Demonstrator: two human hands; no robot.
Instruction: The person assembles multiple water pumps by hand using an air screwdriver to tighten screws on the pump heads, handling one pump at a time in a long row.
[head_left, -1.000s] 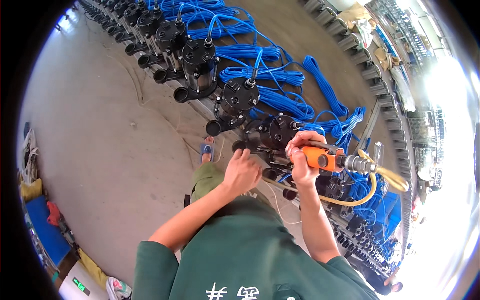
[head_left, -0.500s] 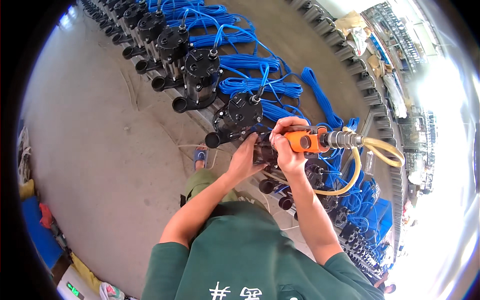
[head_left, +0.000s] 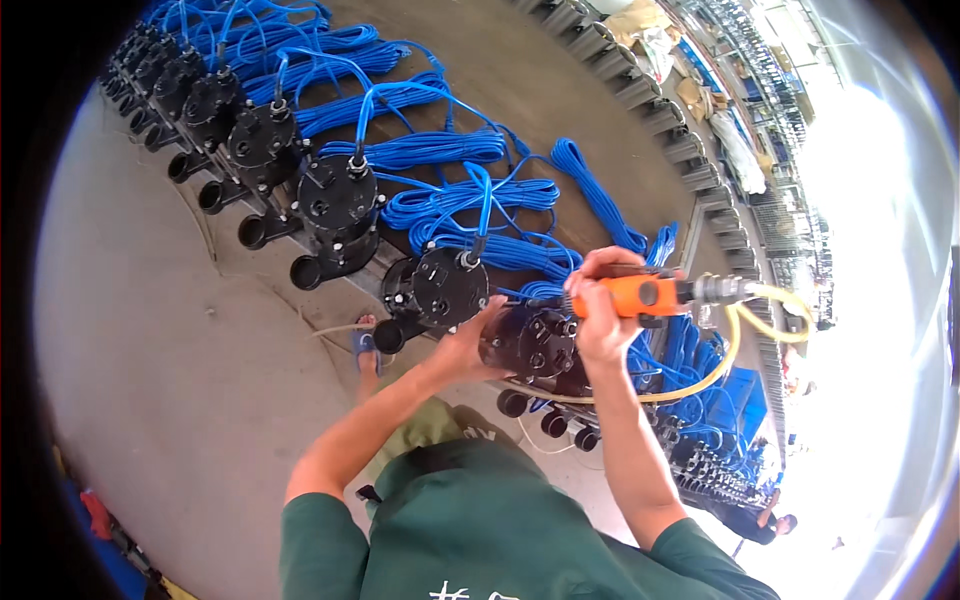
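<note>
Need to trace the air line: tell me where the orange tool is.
Head view, right of centre: the orange tool is gripped in the right hand, just above the black pump steadied by the left hand.

Single head-worn fisheye view, looking steeply down from above, close over the hands, bench row curving toward the rim

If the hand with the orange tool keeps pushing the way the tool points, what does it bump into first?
Probably the black pump right under it. The right hand aims the orange tool leftward at the pump's top, though depth is hard to judge.
</note>
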